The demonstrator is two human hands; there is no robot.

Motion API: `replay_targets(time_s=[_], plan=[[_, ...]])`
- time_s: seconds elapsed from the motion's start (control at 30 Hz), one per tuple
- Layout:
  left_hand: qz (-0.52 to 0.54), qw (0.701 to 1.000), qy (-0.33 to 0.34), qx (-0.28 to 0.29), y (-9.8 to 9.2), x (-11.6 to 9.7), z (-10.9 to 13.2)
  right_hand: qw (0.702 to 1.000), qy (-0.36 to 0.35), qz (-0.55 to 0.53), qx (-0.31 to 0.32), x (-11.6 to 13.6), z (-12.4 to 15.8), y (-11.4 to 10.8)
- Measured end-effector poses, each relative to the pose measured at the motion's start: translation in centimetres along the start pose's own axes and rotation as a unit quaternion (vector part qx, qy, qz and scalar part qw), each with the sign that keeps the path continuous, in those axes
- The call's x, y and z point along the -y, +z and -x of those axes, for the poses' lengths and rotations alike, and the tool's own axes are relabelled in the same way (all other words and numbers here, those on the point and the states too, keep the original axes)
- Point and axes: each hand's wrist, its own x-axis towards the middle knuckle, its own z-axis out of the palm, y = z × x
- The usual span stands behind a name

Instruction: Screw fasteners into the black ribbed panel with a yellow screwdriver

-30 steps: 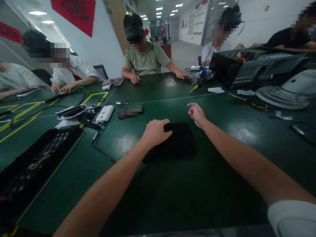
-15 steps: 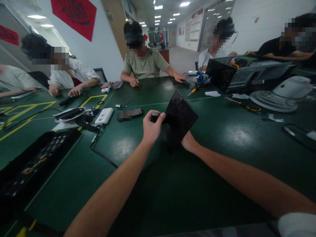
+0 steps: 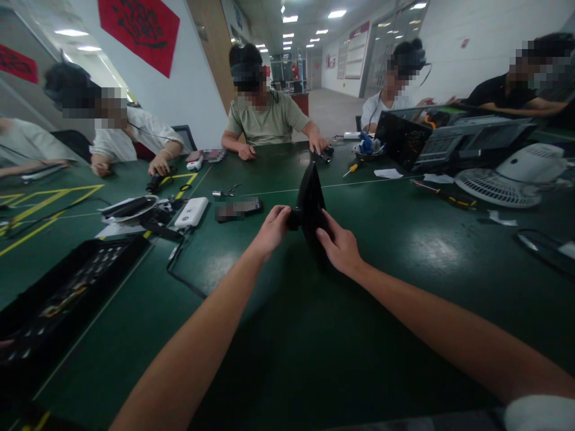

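Note:
A flat black panel is held up on edge above the green table, seen nearly side-on. On its left side a short black knob or mount sticks out, and my left hand has its fingers closed on that part. My right hand grips the panel from the right, with the thumb and fingers on its face. The panel's lower end is dark and hard to make out against the table.
Left are a black tray of parts, a white power bank with a cable and a phone. Right are screwdrivers, a white fan and an open computer case. Several people sit around the table.
The panel has turned from a slanted, face-visible pose to nearly edge-on. My right hand has come up from beneath it onto its right side; my left hand has shifted slightly lower.

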Motion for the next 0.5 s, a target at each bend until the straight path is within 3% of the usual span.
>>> replay_targets(time_s=[0.17, 0.3, 0.5], plan=[[0.107, 0.99, -0.069, 0.066, -2.3, -0.9, -0.3, 0.978, -0.03, 0.202, 0.038, 0.5, -0.6, -0.9], [0.153, 0.969, -0.128, 0.15, -3.8, -1.7, -0.7, 0.962, -0.05, 0.262, 0.059, 0.7, -1.4, -1.7], [0.117, 0.967, -0.189, 0.127, -5.4, -0.1, -1.2, 0.953, -0.053, 0.285, 0.082, 0.2, -2.9, -2.5]])
